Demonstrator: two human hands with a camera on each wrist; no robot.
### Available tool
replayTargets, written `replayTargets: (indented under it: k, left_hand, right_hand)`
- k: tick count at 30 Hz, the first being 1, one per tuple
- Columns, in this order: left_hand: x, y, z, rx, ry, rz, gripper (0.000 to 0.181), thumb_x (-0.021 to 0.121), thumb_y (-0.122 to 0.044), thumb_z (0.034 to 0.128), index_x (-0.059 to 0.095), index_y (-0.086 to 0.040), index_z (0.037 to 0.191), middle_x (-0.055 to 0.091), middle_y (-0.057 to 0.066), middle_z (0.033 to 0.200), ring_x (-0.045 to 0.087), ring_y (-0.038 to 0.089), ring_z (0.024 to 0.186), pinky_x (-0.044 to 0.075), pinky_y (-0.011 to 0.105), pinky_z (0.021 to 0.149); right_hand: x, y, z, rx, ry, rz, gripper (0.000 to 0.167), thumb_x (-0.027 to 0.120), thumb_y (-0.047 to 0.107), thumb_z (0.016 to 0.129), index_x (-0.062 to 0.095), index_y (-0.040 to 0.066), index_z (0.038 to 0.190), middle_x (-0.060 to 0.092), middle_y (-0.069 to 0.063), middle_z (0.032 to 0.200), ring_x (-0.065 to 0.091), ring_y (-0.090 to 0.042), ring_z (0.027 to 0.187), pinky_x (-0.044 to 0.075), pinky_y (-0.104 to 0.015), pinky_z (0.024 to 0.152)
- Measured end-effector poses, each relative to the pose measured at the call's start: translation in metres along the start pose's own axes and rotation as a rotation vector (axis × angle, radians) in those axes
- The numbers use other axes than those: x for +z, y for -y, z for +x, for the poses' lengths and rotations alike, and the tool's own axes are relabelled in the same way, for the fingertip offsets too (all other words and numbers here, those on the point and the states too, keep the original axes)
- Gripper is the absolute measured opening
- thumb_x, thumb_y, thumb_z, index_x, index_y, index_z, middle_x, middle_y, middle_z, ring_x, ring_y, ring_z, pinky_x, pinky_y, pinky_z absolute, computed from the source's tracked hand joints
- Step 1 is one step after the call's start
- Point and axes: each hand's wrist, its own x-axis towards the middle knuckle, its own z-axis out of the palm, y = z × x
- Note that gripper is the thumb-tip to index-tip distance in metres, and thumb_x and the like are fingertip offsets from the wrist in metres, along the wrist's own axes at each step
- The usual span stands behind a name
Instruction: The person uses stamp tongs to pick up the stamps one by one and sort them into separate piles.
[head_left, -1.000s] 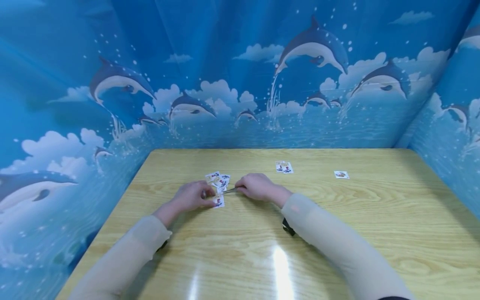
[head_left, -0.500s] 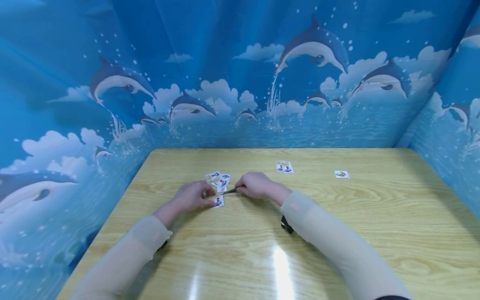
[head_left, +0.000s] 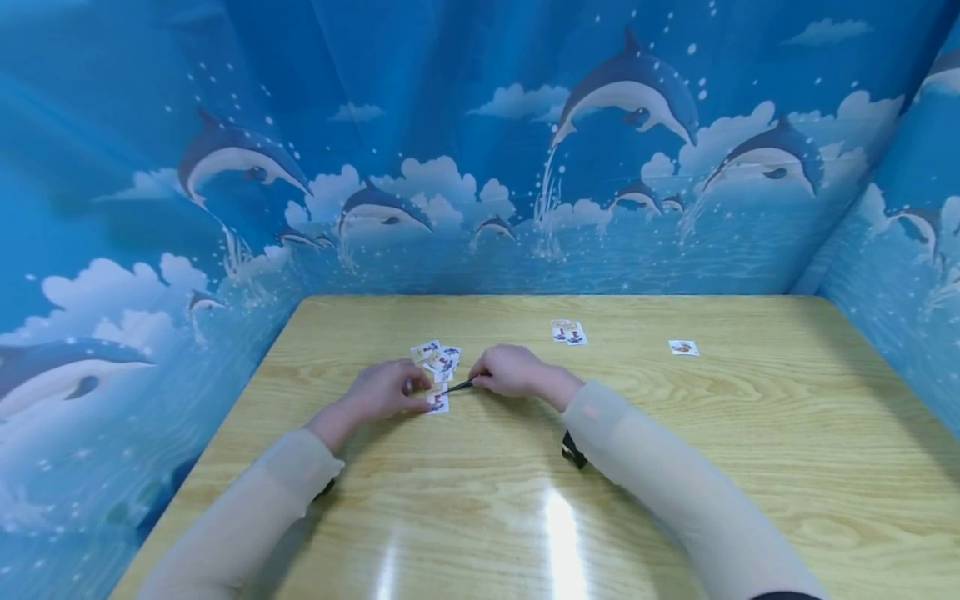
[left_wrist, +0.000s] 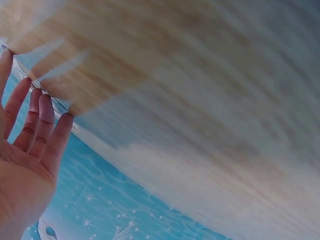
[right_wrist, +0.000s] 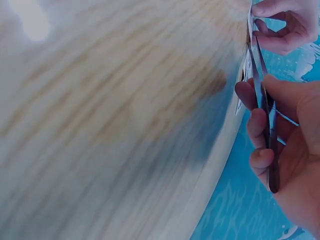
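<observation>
My right hand grips a pair of metal tweezers, its fingers curled round the arms. In the head view the tweezers point left, their tips at a small printed card. My left hand rests at the left side of that card, fingertips down on the table. Its fingers look fairly straight in the left wrist view. Just beyond lies an overlapping cluster of similar cards. Whether the tweezer tips pinch the card is too small to tell.
Two overlapping cards lie farther back on the wooden table, right of the right hand. A single card sits farther right. A blue dolphin-printed curtain stands along the table's back and sides.
The tweezer tips have shifted slightly toward me, onto the near card. My left hand has stayed almost still, and the other cards lie as before.
</observation>
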Motion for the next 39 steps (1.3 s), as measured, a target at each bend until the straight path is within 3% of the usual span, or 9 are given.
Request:
replayTargets:
  k: [10, 22, 31, 39]
  left_hand:
    - [0.001, 0.001, 0.0, 0.006, -0.001, 0.002, 0.032, 0.081, -0.04, 0.0774, 0.072, -0.019, 0.1, 0.057, -0.009, 0.083, 0.052, 0.009, 0.072, 0.044, 0.032, 0.065]
    - [0.0, 0.002, 0.0, 0.015, 0.006, -0.015, 0.036, 0.08, -0.038, 0.0784, 0.072, -0.016, 0.106, 0.059, -0.007, 0.086, 0.054, 0.01, 0.075, 0.046, 0.033, 0.068]
    - [-0.009, 0.006, 0.002, -0.01, 0.034, -0.135, 0.028, 0.078, -0.029, 0.0828, 0.071, -0.012, 0.104, 0.064, -0.005, 0.088, 0.058, 0.011, 0.078, 0.048, 0.034, 0.075]
    - [-0.019, 0.007, 0.022, -0.027, -0.011, -0.149, 0.022, 0.073, -0.024, 0.0885, 0.072, -0.01, 0.106, 0.067, -0.002, 0.09, 0.061, 0.014, 0.08, 0.05, 0.037, 0.072]
  right_hand:
    - [0.005, 0.001, 0.003, -0.039, -0.068, -0.095, 0.017, 0.063, 0.019, 0.096, 0.075, 0.014, 0.107, 0.072, -0.001, 0.102, 0.066, -0.019, 0.095, 0.049, -0.038, 0.089]
    - [0.006, -0.001, -0.001, -0.034, -0.094, -0.081, 0.016, 0.064, 0.019, 0.095, 0.076, 0.014, 0.104, 0.072, 0.001, 0.098, 0.066, -0.018, 0.092, 0.049, -0.037, 0.086]
    - [-0.006, -0.017, -0.02, -0.027, -0.141, -0.045, 0.018, 0.062, 0.016, 0.096, 0.075, 0.012, 0.108, 0.072, -0.002, 0.102, 0.066, -0.02, 0.095, 0.05, -0.038, 0.088]
    - [-0.026, -0.041, -0.049, -0.024, -0.186, 0.042, 0.02, 0.06, 0.013, 0.097, 0.074, 0.006, 0.11, 0.072, 0.0, 0.088, 0.065, -0.01, 0.076, 0.053, -0.035, 0.076]
